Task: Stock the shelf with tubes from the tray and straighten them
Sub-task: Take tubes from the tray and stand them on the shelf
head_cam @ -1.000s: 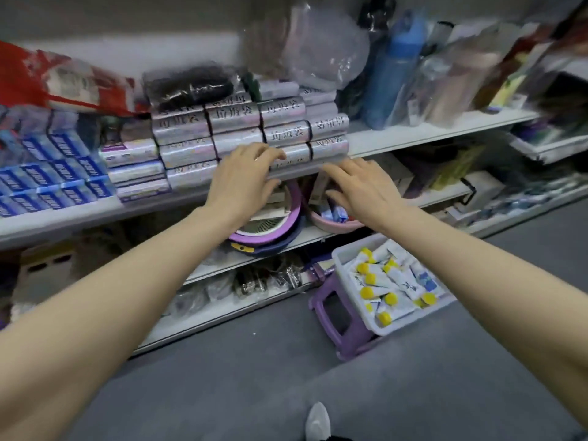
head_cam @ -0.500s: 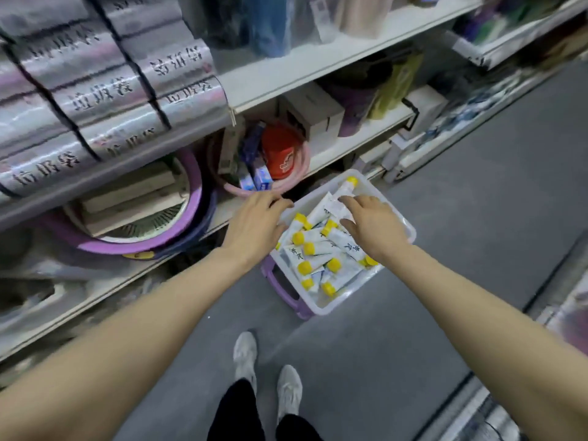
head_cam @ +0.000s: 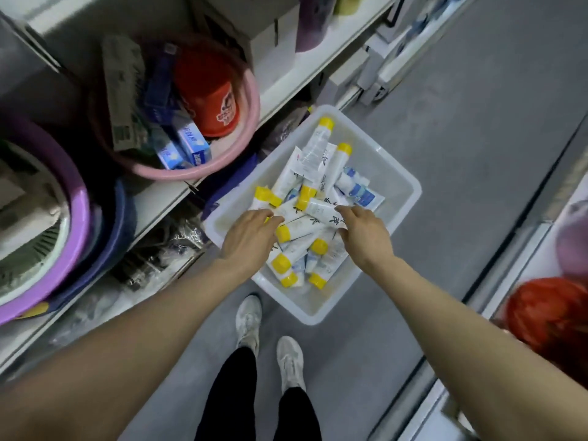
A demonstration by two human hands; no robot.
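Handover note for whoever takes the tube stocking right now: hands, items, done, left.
Left hand: in the tray, fingers resting on the tube pile; grip not clear.
Right hand: also on the pile, fingers over a white yellow-capped tube; closed grip not clear.
Tubes: all in view lie jumbled in the white tray on the floor beside the shelf. None lifted clear.
Done: hands at the tray.
Left: pick up tubes, place them on the shelf, straighten them.

Fingertips of both hands [head_cam: 305,233] buried among tubes [head_cam: 313,163]; purple basin [head_cam: 79,218] cut by left edge.
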